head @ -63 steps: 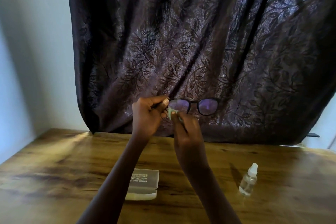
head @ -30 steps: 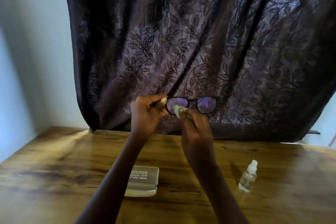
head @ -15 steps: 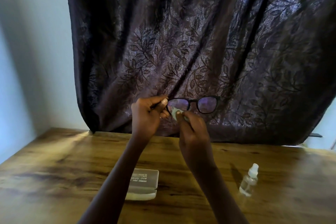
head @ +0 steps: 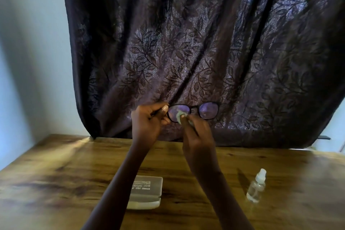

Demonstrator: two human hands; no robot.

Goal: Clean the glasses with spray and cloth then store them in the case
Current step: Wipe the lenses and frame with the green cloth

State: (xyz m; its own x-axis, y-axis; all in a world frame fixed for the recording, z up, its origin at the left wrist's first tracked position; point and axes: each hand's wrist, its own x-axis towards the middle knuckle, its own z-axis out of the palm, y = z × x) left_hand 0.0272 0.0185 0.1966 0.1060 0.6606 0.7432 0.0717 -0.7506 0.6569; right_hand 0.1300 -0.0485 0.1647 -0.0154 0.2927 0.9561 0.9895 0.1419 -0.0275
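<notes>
Black-framed glasses (head: 208,110) are held up in front of the curtain, above the table. My left hand (head: 147,123) grips them at their left end, by the temple. My right hand (head: 197,136) pinches a small pale green cloth (head: 179,115) against the left lens. The closed translucent case (head: 146,192) lies on the wooden table (head: 56,183) below my left forearm. A small clear spray bottle (head: 256,186) with a white cap stands upright to the right.
A dark leaf-patterned curtain (head: 205,43) hangs behind the table's far edge. A pale wall (head: 31,52) stands on the left.
The cloth in my right hand has shifted back and forth over the left lens. The glasses have stayed at about the same height in my left hand.
</notes>
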